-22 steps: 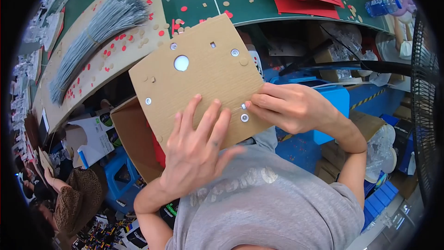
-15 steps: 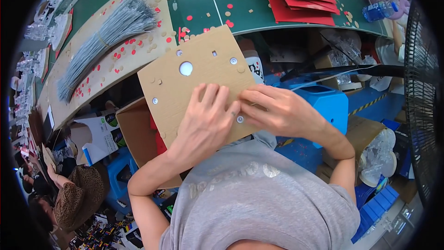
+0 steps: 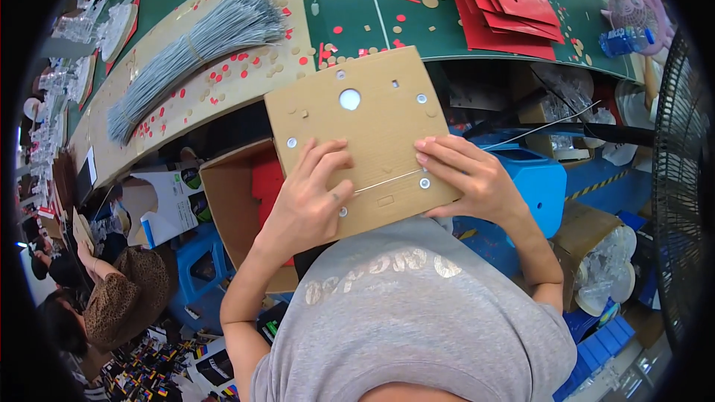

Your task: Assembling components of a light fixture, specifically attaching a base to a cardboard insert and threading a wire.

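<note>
A square tan cardboard panel lies tilted over my lap. It has a large round hole, small cut-outs and several round white-and-metal discs. A thin pale wire runs straight across its near part, between my hands. My left hand rests on the panel's left near part, its fingers bent and closed at the wire's left end; the thumb's contact is partly hidden. My right hand grips the right edge, fingers long across the top and thumb low at the near edge. The wire passes under this hand and sticks out beyond it to the right.
A tied bundle of grey wires and red and tan punched bits lie on the green table. Red sheets are stacked at its edge. An open carton stands left, a blue stool and black fan right.
My hands have moved apart along the panel. The wire between them is now visible, stretched across the cardboard. The panel and the whole scene sit further right in view.
</note>
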The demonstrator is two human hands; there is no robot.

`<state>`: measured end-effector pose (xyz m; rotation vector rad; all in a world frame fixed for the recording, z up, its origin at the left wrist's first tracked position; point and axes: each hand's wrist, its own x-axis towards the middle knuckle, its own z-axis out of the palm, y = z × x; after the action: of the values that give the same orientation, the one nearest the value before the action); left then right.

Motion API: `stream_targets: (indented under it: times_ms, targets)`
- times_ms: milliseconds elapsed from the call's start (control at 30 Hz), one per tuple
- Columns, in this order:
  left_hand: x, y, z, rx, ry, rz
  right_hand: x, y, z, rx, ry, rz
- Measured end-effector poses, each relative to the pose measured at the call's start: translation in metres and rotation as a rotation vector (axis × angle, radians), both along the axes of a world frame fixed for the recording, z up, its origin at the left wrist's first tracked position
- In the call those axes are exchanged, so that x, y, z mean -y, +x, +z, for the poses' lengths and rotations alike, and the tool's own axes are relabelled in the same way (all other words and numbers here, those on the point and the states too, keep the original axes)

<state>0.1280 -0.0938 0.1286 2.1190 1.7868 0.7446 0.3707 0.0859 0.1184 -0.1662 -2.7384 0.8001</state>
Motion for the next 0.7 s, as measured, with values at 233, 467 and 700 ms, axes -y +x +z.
stream_targets:
  times_ms: [233, 467, 700]
  targets:
    - [0.011, 0.010, -0.015, 0.217, 0.125, 0.143, 0.034, -0.047, 0.007, -0.090, -0.022, 0.025]
    - [0.024, 0.004, -0.023, 0.361, 0.269, 0.267, 0.042, -0.068, -0.009, -0.254, -0.180, 0.105]
    - [0.038, 0.013, -0.045, 1.245, -0.025, 0.465, 0.038, -0.074, -0.007, -0.220, -0.186, 0.165]
